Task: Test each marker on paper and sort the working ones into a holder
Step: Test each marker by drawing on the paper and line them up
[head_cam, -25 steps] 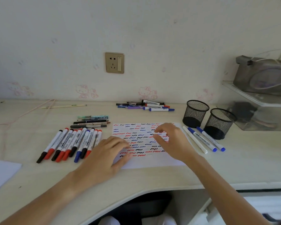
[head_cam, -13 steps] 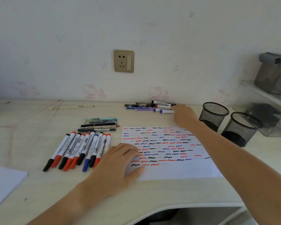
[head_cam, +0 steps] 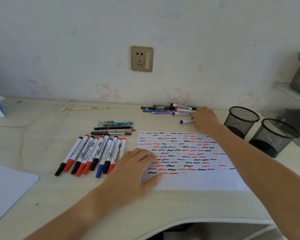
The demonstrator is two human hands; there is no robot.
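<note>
With the left hand pressing flat on the test paper, the right hand grips a blue-capped whiteboard marker beside the far pile; next, uncap and scribble-test it.

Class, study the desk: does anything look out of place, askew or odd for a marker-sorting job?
Both mesh holders look empty, though the paper is covered in test squiggles. One blue-capped marker lies apart from the back pile, at the right hand. Nothing looks spilled or damaged.
</note>
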